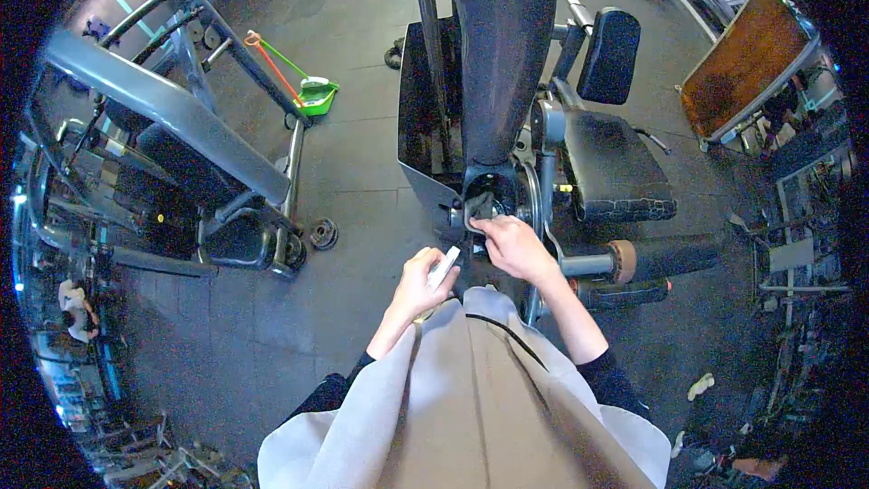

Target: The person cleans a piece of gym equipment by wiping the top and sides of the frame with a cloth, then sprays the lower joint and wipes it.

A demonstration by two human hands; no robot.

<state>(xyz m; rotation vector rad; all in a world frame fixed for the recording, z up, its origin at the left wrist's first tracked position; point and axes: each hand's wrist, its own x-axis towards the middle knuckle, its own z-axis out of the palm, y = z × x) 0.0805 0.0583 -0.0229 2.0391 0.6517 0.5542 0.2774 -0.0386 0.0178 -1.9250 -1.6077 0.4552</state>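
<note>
My left hand [421, 286] is closed around a slim white object [444, 266] with straight edges; its kind does not show. My right hand [518, 250] reaches to the lower end of the gym machine's thick dark column [509, 54]. Its fingers are pinched together at a dark grey piece [481, 207] that looks like cloth, at the rim of the column's opening. Part of that piece is hidden by the fingers. Just right of this hand are the machine's round wheel and lever parts [546, 131].
The machine's black padded seat [617, 167], backrest [609, 56] and roller pad [674, 256] stand to the right. At left is another grey-framed machine [172, 113]. A green dustpan [317, 97] and a small weight plate [323, 234] lie on the dark floor [348, 154].
</note>
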